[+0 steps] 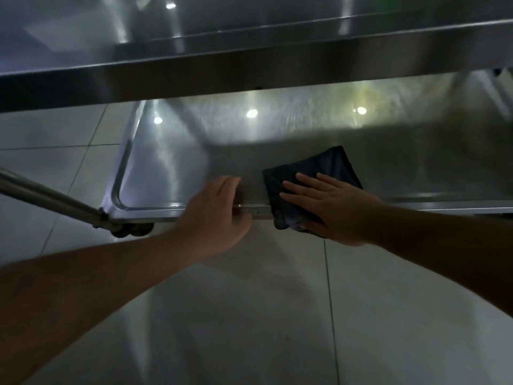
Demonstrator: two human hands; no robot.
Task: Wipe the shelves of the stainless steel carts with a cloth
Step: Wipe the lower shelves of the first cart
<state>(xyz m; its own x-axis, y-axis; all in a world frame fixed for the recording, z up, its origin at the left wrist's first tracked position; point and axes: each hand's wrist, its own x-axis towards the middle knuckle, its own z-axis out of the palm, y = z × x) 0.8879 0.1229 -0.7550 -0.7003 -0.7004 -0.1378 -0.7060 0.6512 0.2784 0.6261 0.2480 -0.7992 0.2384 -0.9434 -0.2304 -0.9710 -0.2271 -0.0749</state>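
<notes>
Lower shelf (pixel 277 140), wiping: right hand (pixel 330 207) lay flat-fingered on dark cloth (pixel 313 173), left hand (pixel 213 215) gripped the front rim; even pressure and overlapping strokes advised.

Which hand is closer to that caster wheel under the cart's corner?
Left. The left hand grips the lower shelf's front rim, not far from the caster wheel. The right hand lies farther along, pressing flat on the dark cloth.

Head view, close, downward onto shelf (pixel 277 151)
</notes>
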